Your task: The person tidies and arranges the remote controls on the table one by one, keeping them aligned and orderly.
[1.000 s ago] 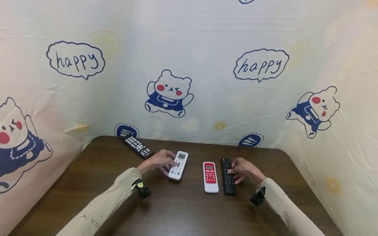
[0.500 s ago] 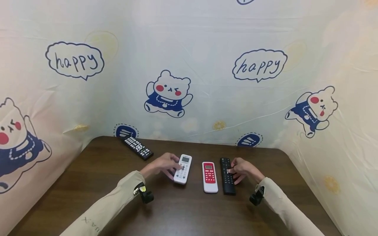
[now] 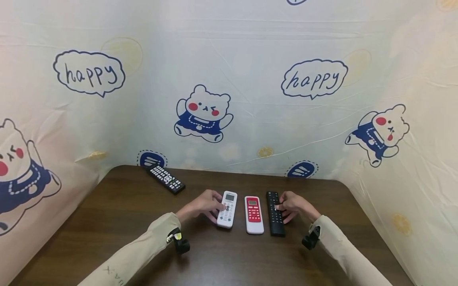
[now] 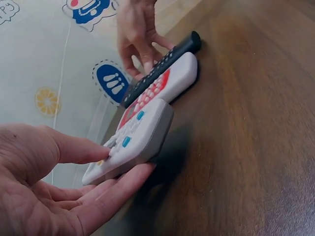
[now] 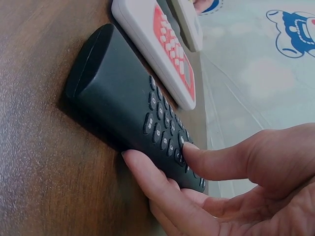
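Observation:
My left hand (image 3: 206, 203) grips a white remote control (image 3: 227, 209) with a small screen, its thumb on the buttons and fingers under the left edge. In the left wrist view this white remote (image 4: 142, 135) looks slightly raised, a shadow below it. My right hand (image 3: 294, 204) holds a black remote control (image 3: 276, 216) by its right side, thumb on top of the keys. Between the two lies a white remote with a red face (image 3: 254, 215), touched by neither hand. In the right wrist view the black remote (image 5: 118, 83) is close beside the red-faced one (image 5: 157, 44).
Another black remote with pale buttons (image 3: 165, 178) lies slanted at the back left of the brown wooden table (image 3: 214, 262). Behind and at both sides hangs a pale curtain (image 3: 250, 51) printed with cartoon bears. Each wrist carries a small camera.
My left hand has carried the white remote rightward and a little nearer, closer to the red-faced remote. The right hand and the black remote stay put.

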Demonstrator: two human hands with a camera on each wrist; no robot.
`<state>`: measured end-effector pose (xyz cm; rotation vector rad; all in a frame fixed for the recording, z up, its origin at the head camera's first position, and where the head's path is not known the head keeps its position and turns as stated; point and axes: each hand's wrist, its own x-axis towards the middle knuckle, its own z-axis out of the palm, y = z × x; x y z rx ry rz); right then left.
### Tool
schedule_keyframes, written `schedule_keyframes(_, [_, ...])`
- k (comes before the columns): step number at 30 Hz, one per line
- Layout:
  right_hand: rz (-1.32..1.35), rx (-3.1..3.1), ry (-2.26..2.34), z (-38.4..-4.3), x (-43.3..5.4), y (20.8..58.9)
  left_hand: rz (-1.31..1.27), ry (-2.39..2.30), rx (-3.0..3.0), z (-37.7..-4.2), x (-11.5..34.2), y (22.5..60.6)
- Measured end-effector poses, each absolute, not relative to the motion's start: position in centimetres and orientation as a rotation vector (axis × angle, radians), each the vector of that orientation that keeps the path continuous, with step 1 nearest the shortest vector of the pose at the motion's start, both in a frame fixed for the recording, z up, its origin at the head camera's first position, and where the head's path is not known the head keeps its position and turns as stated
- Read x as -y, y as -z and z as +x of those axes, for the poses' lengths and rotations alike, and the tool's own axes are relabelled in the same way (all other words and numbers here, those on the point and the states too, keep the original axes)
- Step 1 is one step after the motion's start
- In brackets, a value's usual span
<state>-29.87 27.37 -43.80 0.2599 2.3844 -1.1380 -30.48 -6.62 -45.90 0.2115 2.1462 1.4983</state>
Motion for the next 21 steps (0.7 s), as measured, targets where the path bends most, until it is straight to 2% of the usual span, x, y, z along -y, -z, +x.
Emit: schedule_keyframes(21, [0.259,-2.381,1.157,-29.8,-27.4,43.7,0.252,-1.394,-2.286,-29.2,5.4,45.6])
